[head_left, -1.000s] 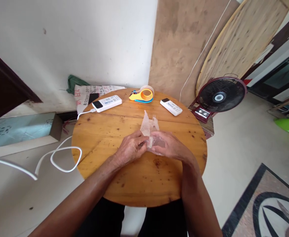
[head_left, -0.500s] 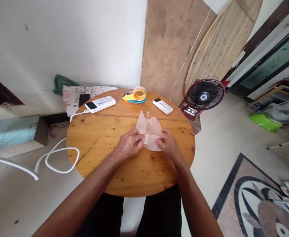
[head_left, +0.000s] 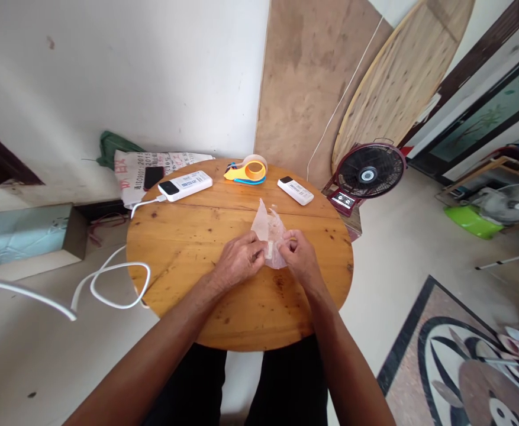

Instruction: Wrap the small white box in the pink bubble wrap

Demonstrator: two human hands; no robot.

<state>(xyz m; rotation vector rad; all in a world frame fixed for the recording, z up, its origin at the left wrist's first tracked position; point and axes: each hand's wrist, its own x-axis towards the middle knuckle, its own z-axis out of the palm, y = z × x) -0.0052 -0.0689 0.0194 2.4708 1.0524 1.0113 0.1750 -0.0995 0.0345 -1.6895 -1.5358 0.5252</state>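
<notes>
A thin, whitish see-through plastic wrap (head_left: 261, 222) lies crumpled on the round wooden table (head_left: 183, 236) in front of me. My left hand (head_left: 242, 255) has its fingers closed on the wrap's left edge, beside a small pale strip (head_left: 269, 249) on it. On the other side, my right hand (head_left: 300, 255) pinches the wrap's right edge between thumb and fingers. The wrap's far end stands up in a point. Whether anything lies inside its folds, I cannot tell.
Along the table's far side are a white power bank (head_left: 185, 186) with a white cable (head_left: 121, 284), a yellow-and-blue tape dispenser (head_left: 247, 171) and a smaller white power bank (head_left: 295, 191). A dark red fan (head_left: 368, 174) stands beyond the right edge.
My right hand has drawn the right side of the wrap inward, so the wrap is narrower and more folded. My left hand keeps its grip. The view has shifted slightly.
</notes>
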